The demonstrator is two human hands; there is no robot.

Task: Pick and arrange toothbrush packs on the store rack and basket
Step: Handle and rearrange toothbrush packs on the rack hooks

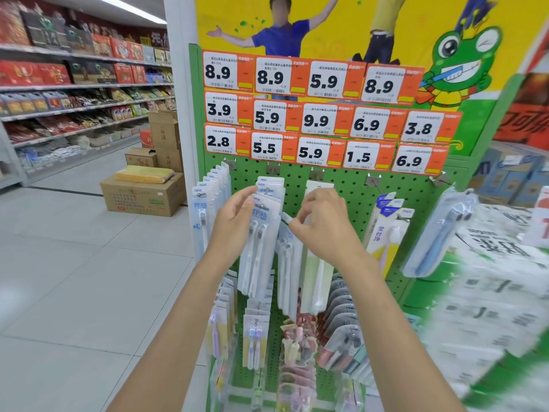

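Head view: open floor [74, 278] lower left, pegboard rack [350, 188] crowded centre. My left hand [234, 215] grips the front toothbrush pack [261, 233]; right hand [320, 221] pinches the neighbouring pack [285, 254] just beside it.

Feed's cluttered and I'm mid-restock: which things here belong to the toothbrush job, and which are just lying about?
Job: left hand, right hand, twin toothbrush pack, hanging toothbrush packs, green pegboard rack.
Lying about: cardboard boxes, price tags, frog poster, grocery shelves.

L hand [234, 217]; R hand [322, 224]; both bare
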